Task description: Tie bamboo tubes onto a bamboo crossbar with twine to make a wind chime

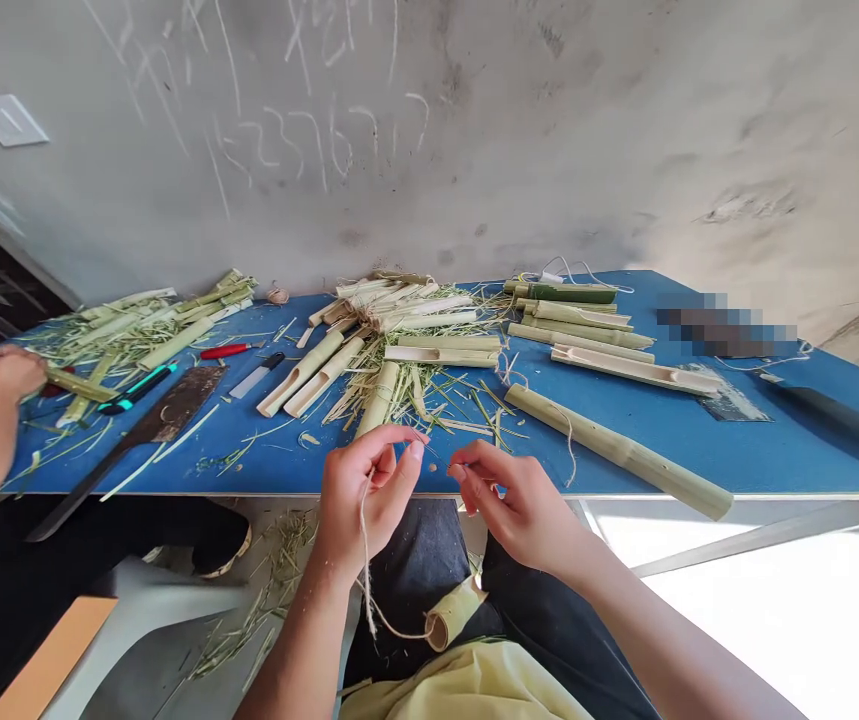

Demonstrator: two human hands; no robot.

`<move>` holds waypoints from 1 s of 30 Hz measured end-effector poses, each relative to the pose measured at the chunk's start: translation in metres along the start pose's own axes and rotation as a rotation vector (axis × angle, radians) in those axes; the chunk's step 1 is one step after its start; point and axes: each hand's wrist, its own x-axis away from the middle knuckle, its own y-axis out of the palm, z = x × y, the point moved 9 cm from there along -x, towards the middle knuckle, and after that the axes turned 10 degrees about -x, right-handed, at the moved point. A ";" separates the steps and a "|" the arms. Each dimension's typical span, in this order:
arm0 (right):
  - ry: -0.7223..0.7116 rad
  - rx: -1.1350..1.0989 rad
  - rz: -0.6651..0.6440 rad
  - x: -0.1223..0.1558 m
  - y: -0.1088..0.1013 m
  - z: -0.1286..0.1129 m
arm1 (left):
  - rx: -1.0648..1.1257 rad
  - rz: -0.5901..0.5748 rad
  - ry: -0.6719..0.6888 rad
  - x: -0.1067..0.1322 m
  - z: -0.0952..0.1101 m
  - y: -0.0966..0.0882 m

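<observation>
My left hand (370, 492) is closed, with a thin twine (364, 550) running down from its palm side. The thumb and forefinger of that hand are pinched together, but what sits at their tips is too fine to tell. Facing it, my right hand (510, 505) is also pinched, and I cannot make out what its fingertips hold. The hands are apart, just above the table's front edge. In my lap lies a short bamboo tube (457, 612), with the twine reaching its open end. A longer bamboo piece (616, 450) with a string lies beyond my right hand.
The blue table (264, 470) carries split bamboo pieces (429, 322) and shavings. A cleaver (181, 400), a small knife (256, 376) and a red-handled tool (225, 351) lie to the left. Another dark blade (834, 415) is at right. Another person's hands (5, 375) work at far left.
</observation>
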 end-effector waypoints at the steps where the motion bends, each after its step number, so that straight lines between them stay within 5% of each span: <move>1: -0.009 0.010 -0.004 0.000 0.001 0.000 | -0.010 0.001 -0.007 0.001 -0.001 -0.001; 5: -0.104 0.108 -0.025 0.000 0.003 -0.007 | -0.026 0.010 -0.045 0.002 -0.007 -0.006; 12: -0.499 0.514 0.003 0.009 0.019 -0.030 | 0.128 0.055 -0.216 0.000 -0.038 -0.010; 19: -0.270 0.445 -0.036 -0.009 0.023 -0.017 | 0.064 0.061 -0.252 0.009 -0.041 0.002; 24: -0.415 0.430 0.054 -0.019 0.027 -0.030 | 0.075 0.081 -0.217 0.010 -0.038 0.002; 30: -0.429 0.511 -0.066 -0.030 0.038 -0.024 | -0.020 -0.030 -0.190 0.002 -0.055 0.001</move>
